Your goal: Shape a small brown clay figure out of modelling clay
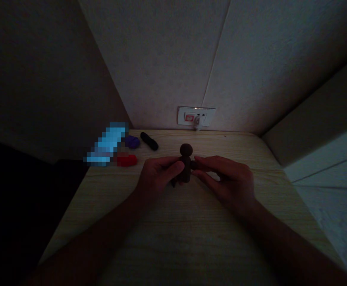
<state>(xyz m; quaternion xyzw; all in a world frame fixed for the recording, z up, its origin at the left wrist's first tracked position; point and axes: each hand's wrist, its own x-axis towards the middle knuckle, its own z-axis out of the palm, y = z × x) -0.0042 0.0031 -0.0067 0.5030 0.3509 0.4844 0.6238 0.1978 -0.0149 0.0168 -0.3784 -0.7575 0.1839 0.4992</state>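
Note:
A small dark brown clay figure (186, 170), with a round head on a thicker upright body, is held above the middle of the table (176, 234). My left hand (158, 173) is closed around its left side, the thumb lying against the body. On the other side, my right hand (231, 174) pinches a small brown clay piece (194, 165) that touches the figure's body. Most of that piece is hidden between the fingertips. Below my left thumb a dark pointed bit (173, 183) shows; whether it belongs to the figure I cannot tell.
Left of the hands, toward the back, lie a purple lump (132, 142), a black elongated piece (149, 141) and a red block (127, 160). Beside them is a bright blue pixelated object (109, 141). A wall socket (182, 116) with a plug (197, 122) sits behind the table.

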